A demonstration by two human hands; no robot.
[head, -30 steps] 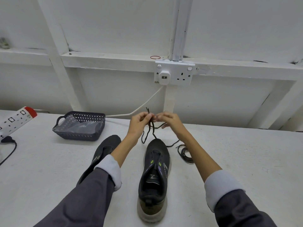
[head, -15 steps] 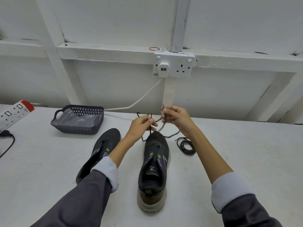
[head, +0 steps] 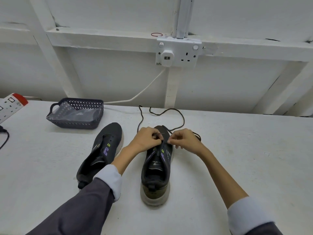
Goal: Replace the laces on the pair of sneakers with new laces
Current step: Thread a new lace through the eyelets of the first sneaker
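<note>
Two hands are seen over the toe half of the nearer sneaker [head: 155,175], which stands upright at the middle of the table [head: 237,158], heel toward the viewer. The left hand [head: 147,139] is curled, its thumb and forefinger pinched on the tip of the dark lace [head: 183,118]. The right hand [head: 185,141] is likewise curled, thumb and forefinger pinched together at the eyelet row, seemingly on the same lace, though too little shows between the fingertips for certainty. The eyelets beneath the hands are covered, so how far the lace is threaded cannot be told. Beyond the toe the lace is laid in loose loops on the table. A dark coil [head: 197,135] is half hidden behind the right hand and is hard to make out. The second sneaker [head: 103,148], placed to the left with bare eyelets, is partly covered at its heel by the left sleeve [head: 110,177]. A power strip [head: 10,106] is cut off by the left edge

A dark perforated basket [head: 76,123] is set at the back left, near the second sneaker's toe. A clear plastic bag [head: 74,112] is held in it, and what the bag contains cannot be discerned
</note>
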